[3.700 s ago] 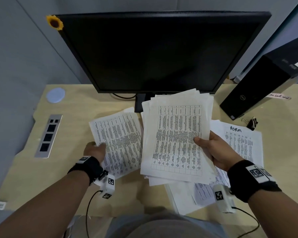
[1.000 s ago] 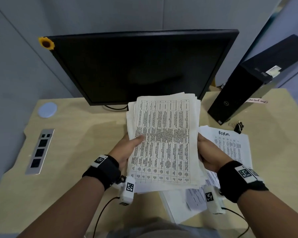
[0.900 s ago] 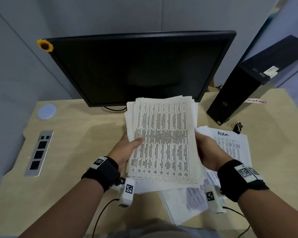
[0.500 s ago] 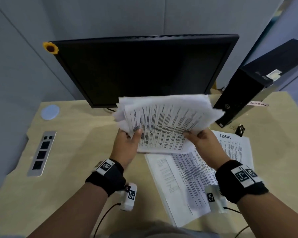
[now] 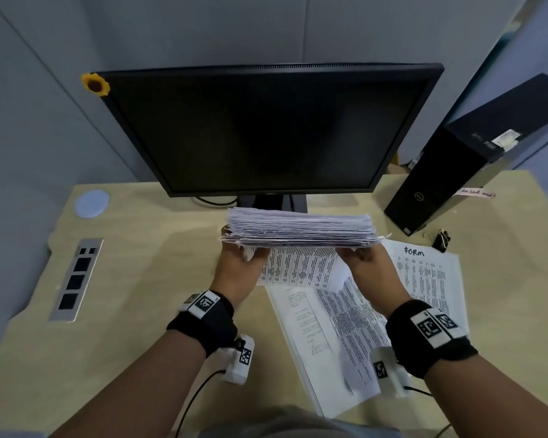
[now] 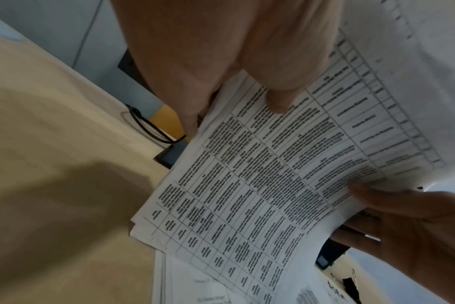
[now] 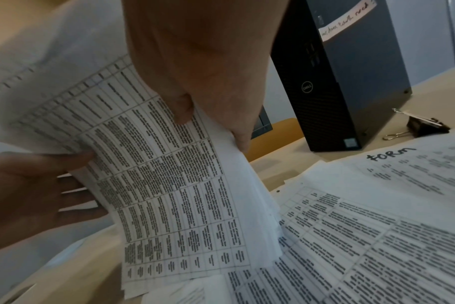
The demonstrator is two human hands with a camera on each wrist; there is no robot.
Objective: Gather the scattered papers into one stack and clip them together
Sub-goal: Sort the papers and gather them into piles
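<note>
Both hands, left (image 5: 239, 273) and right (image 5: 372, 270), are gripping the paper stack (image 5: 299, 230) upright (bottom edge resting on loose sheets (image 5: 345, 324)) on the counter (image 5: 133, 279).

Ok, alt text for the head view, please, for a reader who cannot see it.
Both hands, left hand and right hand, hold a thick stack of papers upright on edge over a desk, before a dark monitor. More sheets lie flat at right, near a black binder clip.

Matt printed paper stack (image 5: 301, 230) — pale wood-look desk (image 5: 140, 279), smooth.
</note>
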